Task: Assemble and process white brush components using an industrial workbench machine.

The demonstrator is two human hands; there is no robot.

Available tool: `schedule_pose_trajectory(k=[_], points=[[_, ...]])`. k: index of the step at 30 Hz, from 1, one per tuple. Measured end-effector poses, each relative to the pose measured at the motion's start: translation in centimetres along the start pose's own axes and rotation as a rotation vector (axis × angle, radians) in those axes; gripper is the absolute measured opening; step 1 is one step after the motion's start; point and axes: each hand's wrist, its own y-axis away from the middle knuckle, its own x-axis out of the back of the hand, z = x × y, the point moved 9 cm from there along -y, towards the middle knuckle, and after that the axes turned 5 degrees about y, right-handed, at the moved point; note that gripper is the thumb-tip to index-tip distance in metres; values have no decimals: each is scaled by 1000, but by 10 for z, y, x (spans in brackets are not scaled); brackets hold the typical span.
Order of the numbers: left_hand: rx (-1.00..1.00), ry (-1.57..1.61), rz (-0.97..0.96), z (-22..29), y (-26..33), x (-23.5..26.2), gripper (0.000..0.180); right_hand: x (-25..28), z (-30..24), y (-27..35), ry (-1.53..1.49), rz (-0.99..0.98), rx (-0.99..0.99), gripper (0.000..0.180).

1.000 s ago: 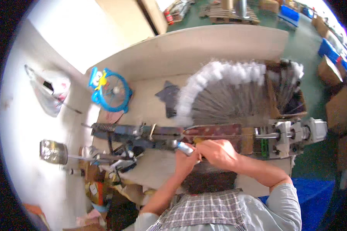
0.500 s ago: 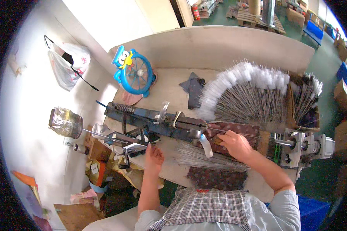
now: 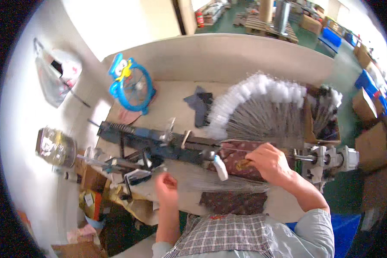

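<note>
My right hand (image 3: 268,164) is closed in a pinch around a thin metal wire (image 3: 236,149), above a brown patterned cloth (image 3: 232,161). The wire runs left to the end of a long dark metal fixture (image 3: 150,142). A white-handled lever (image 3: 220,167) hangs at that end. My left hand (image 3: 167,185), blurred, is raised over the near table edge with its fingers curled in and nothing visible in them. It is apart from the black metal frame (image 3: 129,172) on its left. Loose wires (image 3: 223,182) lie between the hands, partly smeared.
White-tipped wire brushes (image 3: 262,105) fan out behind, beside a box of dark-tipped ones (image 3: 324,112). At right stands a motor with a spindle (image 3: 331,159). A blue duck-shaped fan (image 3: 133,86) and a dark phone-like slab (image 3: 203,109) are at the back.
My right hand has slid rightward along the wire, away from the fixture. My left hand has drawn back from the metal frame toward me, its fingers curling. The whole view has shifted.
</note>
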Motion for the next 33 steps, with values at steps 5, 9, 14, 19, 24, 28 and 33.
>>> schedule_pose_trajectory(k=[5,9,14,19,24,28,33], points=[[51,-451,-468,-83,93,-153,12,14,40,3,-111,135,-209,18],[211,-363,-422,-130,93,-197,14,15,57,15,-296,86,-282,19],[118,-464,-551,-145,84,-207,13,6,66,20,-587,-17,-418,19],[64,-335,-299,-122,82,-194,11,25,48,1,-294,129,-114,19],[168,-233,-189,-108,77,-189,13,-9,29,-43,159,146,-114,14],[231,-198,-159,-112,75,-178,15,-24,26,-40,-9,70,-127,16],[184,-325,-305,-109,71,-177,27,-25,31,-42,-151,-14,-205,21]])
